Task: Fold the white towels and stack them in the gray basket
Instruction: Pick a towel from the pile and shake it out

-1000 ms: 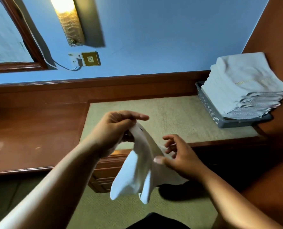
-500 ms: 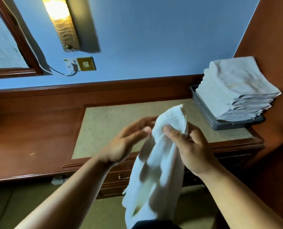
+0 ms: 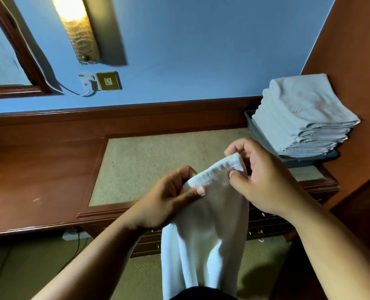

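Note:
A white towel (image 3: 208,230) hangs in front of me over the desk's front edge. My left hand (image 3: 166,202) pinches its top hem on the left, thumb on the cloth. My right hand (image 3: 264,180) pinches the same hem at its right corner, so the hem stretches between both hands. The towel's lower part drops out of view at the bottom. At the right end of the desk stands a gray basket (image 3: 257,135) with a tall stack of folded white towels (image 3: 303,118) in it, the top one bearing gold lettering.
A long wooden desk (image 3: 39,180) with a beige inset pad (image 3: 158,161) runs under the blue wall. A wooden panel (image 3: 352,50) closes the right side. A wall lamp (image 3: 78,29), a socket with a white cable (image 3: 99,83) and a mirror frame hang above. Drawers sit below the desk.
The hands have spread apart along the towel's top hem. The left hand, held loose beside it half a second ago, now pinches it. The right hand has moved right toward the basket.

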Tool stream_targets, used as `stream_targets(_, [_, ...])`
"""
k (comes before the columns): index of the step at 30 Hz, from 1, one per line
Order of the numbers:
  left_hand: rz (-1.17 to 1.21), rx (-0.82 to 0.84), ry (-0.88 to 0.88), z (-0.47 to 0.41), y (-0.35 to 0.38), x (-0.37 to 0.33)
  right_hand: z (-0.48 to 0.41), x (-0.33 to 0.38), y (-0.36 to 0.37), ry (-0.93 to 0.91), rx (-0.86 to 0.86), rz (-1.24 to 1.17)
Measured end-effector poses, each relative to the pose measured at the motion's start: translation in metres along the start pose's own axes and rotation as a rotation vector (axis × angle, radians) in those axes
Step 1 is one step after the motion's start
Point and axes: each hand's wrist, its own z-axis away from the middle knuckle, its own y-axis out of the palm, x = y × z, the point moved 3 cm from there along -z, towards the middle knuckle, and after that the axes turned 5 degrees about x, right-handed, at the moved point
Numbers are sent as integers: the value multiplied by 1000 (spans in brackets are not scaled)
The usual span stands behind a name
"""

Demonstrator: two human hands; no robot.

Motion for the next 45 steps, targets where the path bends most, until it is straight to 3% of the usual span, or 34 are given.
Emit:
stream_targets(3, [-215, 18, 44, -4, 9, -7, 2, 17, 0, -238, 43, 360])
stream_targets(6, [-316, -23, 77, -6, 16, -13, -1, 17, 8, -295, 114, 543])
stream_targets(13, [-280, -192, 152, -2, 14, -2, -1, 8, 3, -246, 59, 570])
stream_targets(18, [-138, -202, 152, 8, 22, 18, -4, 9, 8, -268, 269, 598])
stream_targets(26, [163, -325, 155, 10, 30, 36, -14, 12, 13, -321, 294, 578])
stream_targets(34, [116, -398, 214, 15, 42, 49, -13, 7, 12, -312, 332, 611])
stream_targets(40, [16, -362, 167, 14, 51, 61, -7, 1, 8, -281, 371, 606])
stream_targets(45, [-302, -224, 103, 9, 59, 85, -9, 1, 10, -310, 334, 571])
